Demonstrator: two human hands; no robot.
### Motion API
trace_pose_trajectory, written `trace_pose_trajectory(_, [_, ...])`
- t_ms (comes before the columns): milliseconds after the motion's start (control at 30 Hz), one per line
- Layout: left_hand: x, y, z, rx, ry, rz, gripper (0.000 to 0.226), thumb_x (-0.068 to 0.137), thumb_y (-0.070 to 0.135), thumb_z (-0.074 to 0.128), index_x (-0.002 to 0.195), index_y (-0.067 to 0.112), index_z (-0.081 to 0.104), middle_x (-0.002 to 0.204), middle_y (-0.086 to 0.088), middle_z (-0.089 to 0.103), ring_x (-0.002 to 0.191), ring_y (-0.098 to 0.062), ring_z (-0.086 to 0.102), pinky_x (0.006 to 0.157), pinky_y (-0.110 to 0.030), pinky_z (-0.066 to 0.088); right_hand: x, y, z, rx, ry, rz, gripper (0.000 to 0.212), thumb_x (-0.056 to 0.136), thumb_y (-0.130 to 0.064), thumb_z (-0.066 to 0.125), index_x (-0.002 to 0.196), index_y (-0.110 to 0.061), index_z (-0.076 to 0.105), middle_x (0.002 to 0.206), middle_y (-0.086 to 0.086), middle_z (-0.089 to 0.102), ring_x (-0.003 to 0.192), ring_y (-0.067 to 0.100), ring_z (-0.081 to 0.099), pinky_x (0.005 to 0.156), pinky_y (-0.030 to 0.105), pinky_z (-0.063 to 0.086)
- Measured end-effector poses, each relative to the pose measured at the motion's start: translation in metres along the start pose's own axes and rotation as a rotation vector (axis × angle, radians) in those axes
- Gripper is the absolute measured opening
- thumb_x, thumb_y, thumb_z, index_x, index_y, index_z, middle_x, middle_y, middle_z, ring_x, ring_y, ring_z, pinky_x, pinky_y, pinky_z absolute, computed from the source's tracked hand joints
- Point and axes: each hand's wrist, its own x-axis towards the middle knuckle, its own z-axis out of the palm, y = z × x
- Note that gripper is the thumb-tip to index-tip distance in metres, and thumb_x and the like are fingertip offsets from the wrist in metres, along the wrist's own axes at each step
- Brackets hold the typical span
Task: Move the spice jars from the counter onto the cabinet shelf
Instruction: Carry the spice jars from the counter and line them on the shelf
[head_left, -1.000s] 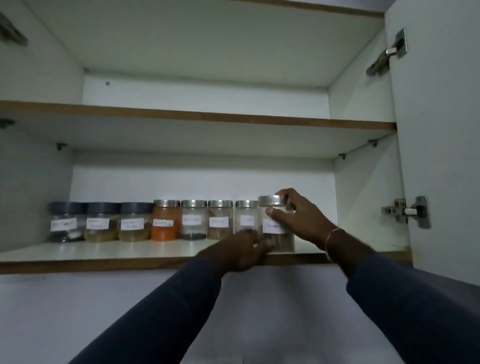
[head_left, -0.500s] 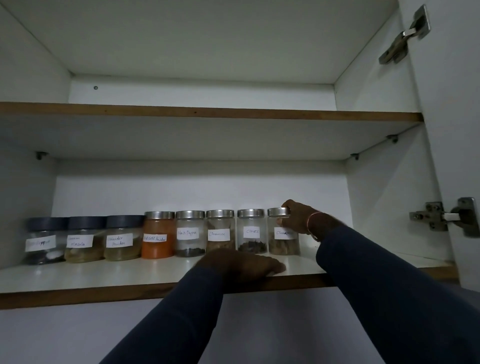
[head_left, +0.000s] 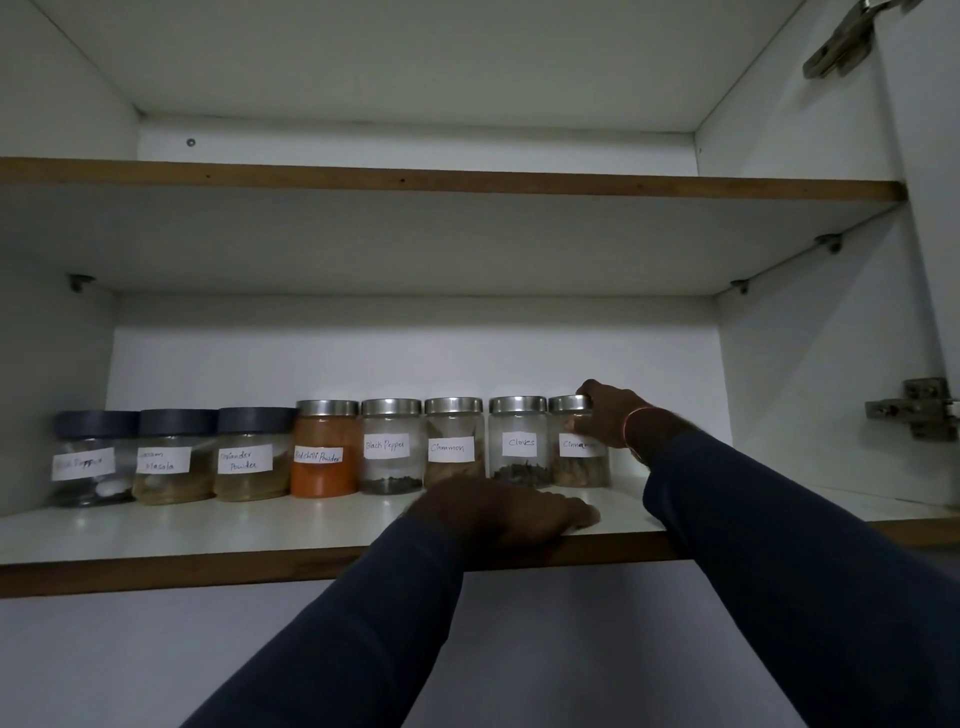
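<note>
Progress check from my end, going left to right. On the white lower cabinet shelf with the brown front edge there's a row of eight. First come three clear glass jars with dark lids, then a steel-lidded jar of orange chilli powder. After that it's steel-lidded clear jars labelled Black Pepper, Cinnamon and Cloves. All of them are upright and packed side by side near the back wall.

The last one, a steel-lidded glass jar of brown sticks, stands at the right end just beside Cloves, base down on the shelf. The right hand has its fingers curled round the lid and upper side. The left hand lies palm down on the shelf's front edge, fingers relaxed, holding nothing.

My read: this jar is basically placed and only the letting go is left. Can't say if more jars are waiting on the surface, it's out of shot.

Room-wise it's pretty dim. There's a white upper shelf above, and I only see its underside. The white cabinet door stands open on the right with its metal hinge showing, and there's plain wall below the cabinet.
</note>
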Motion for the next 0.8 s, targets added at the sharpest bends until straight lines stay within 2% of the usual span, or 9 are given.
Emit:
trace_pose_trajectory(167, [-0.007,0.005,0.002,0.092,0.103,0.069,0.065,0.094,0.058,0.037,0.148,0.022,0.033,0.154,-0.008,0.031,0.139,-0.026,0.033,0.114,-0.038,0.025,-0.002,0.004,0.004,0.038,0.018,-0.007,0.063,0.091,-0.038,0.062,0.144,-0.015,0.037,0.137,0.012,0.055,0.121,0.031,0.054,0.097,0.035,0.043])
trace_pose_trajectory(267, [-0.016,0.007,-0.001,0.212,0.245,0.098,0.066,0.092,0.059,0.039,0.147,0.022,0.034,0.154,-0.009,0.032,0.138,-0.027,0.034,0.110,-0.042,0.029,-0.009,0.002,0.005,0.072,0.042,0.012,0.094,0.087,-0.042,0.066,0.156,-0.023,0.004,0.147,0.016,0.045,0.129,0.034,0.049,0.108,0.044,0.040])
trace_pose_trajectory(333, [-0.023,0.008,0.000,0.230,0.266,0.099,0.062,0.092,0.055,0.041,0.144,0.021,0.039,0.149,-0.009,0.039,0.133,-0.027,0.040,0.104,-0.039,0.034,-0.022,-0.005,0.002,0.041,0.108,0.021,0.102,0.085,-0.044,0.068,0.155,-0.028,-0.006,0.148,0.018,0.039,0.129,0.036,0.048,0.107,0.050,0.040])
trace_pose_trajectory(433, [-0.031,0.007,0.003,0.266,0.364,0.130,0.051,0.091,0.046,0.045,0.133,0.018,0.053,0.138,-0.009,0.052,0.122,-0.025,0.050,0.095,-0.036,0.040,-0.056,-0.019,-0.006,-0.014,0.165,-0.072,0.090,0.087,-0.040,0.067,0.155,-0.024,0.010,0.147,0.017,0.037,0.130,0.036,0.046,0.106,0.049,0.041])
trace_pose_trajectory(500, [-0.039,0.007,0.006,0.271,0.452,0.171,0.044,0.091,0.040,0.045,0.123,0.015,0.061,0.129,-0.011,0.058,0.114,-0.026,0.055,0.094,-0.035,0.045,-0.092,-0.026,-0.011,-0.028,0.121,-0.181,0.068,0.089,-0.038,0.064,0.147,-0.019,0.034,0.142,0.013,0.047,0.126,0.031,0.050,0.103,0.042,0.043])
trace_pose_trajectory(600, [-0.049,0.006,0.014,0.359,0.618,0.298,0.041,0.093,0.037,0.042,0.100,0.007,0.069,0.104,-0.017,0.067,0.097,-0.031,0.063,0.084,-0.037,0.052,-0.154,-0.025,-0.015,0.016,0.055,-0.239,0.028,0.095,-0.036,0.052,0.103,-0.015,0.069,0.110,0.007,0.069,0.099,0.025,0.061,0.086,0.036,0.048])
trace_pose_trajectory(667, [-0.061,0.005,0.027,0.450,0.742,0.389,0.038,0.092,0.035,0.043,0.079,0.008,0.066,0.081,-0.014,0.065,0.080,-0.031,0.064,0.069,-0.035,0.051,-0.196,-0.017,-0.015,0.052,0.079,-0.265,0.032,0.098,-0.038,0.046,0.087,-0.020,0.071,0.093,0.004,0.071,0.089,0.024,0.063,0.080,0.035,0.049])
trace_pose_trajectory(733, [-0.074,0.001,0.045,0.506,0.837,0.487,0.034,0.091,0.031,0.045,0.075,0.008,0.065,0.074,-0.012,0.063,0.073,-0.030,0.063,0.060,-0.031,0.042,-0.238,-0.001,-0.006,0.033,0.214,-0.349,0.031,0.097,-0.039,0.050,0.111,-0.021,0.070,0.114,0.003,0.070,0.108,0.023,0.062,0.096,0.032,0.047])
trace_pose_trajectory(800, [-0.087,-0.008,0.075,0.459,0.936,0.617,0.028,0.090,0.026,0.049,0.096,0.007,0.068,0.094,-0.013,0.068,0.089,-0.030,0.064,0.070,-0.032,0.044,-0.281,0.016,0.012,0.032,0.293,-0.385,0.039,0.095,-0.036,0.058,0.128,-0.017,0.062,0.135,0.003,0.058,0.128,0.021,0.050,0.107,0.028,0.033])
